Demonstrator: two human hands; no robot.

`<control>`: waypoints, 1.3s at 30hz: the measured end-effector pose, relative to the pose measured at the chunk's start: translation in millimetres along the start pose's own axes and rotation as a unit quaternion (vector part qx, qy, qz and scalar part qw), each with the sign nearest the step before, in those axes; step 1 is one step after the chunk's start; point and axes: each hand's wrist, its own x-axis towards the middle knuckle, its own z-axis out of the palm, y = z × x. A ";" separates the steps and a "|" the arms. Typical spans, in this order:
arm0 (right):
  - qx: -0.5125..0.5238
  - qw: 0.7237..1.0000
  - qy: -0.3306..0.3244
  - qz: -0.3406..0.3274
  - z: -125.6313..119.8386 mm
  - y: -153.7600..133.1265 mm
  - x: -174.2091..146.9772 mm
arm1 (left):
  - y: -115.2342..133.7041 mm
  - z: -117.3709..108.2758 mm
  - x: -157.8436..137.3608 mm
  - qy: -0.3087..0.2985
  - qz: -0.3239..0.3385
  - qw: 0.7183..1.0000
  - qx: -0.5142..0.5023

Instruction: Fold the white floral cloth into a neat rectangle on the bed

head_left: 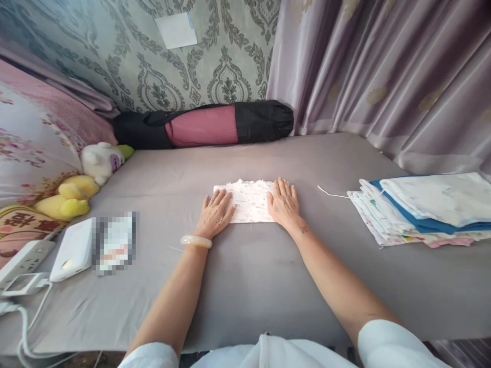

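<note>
Grey bed (245, 286): folded cloth (249, 202), stacked linens (422, 209).

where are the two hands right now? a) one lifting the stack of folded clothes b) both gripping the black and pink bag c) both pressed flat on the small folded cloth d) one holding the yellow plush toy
c: the left hand and the right hand lie flat, fingers spread, on the two ends of the small folded cloth on the grey bed sheet; the stack of folded clothes sits untouched to the right.

Both hands, left (215, 212) & right (284, 203), flat on folded cloth (250, 202) on bed (245, 276), clothes stack (422, 209) at right
</note>
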 end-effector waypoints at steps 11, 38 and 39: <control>-0.029 0.996 -0.074 0.038 -2.6 5.5 4.4 | -0.9 0.5 6.8 0.010 0.003 1.000 0.023; -0.037 0.989 -0.137 -0.033 -17.3 47.7 63.8 | -8.9 -24.0 88.0 -0.105 -0.074 0.990 0.057; -0.038 0.989 -0.136 -0.034 -16.9 47.7 63.7 | -8.7 -22.6 88.3 -0.105 -0.073 0.990 0.056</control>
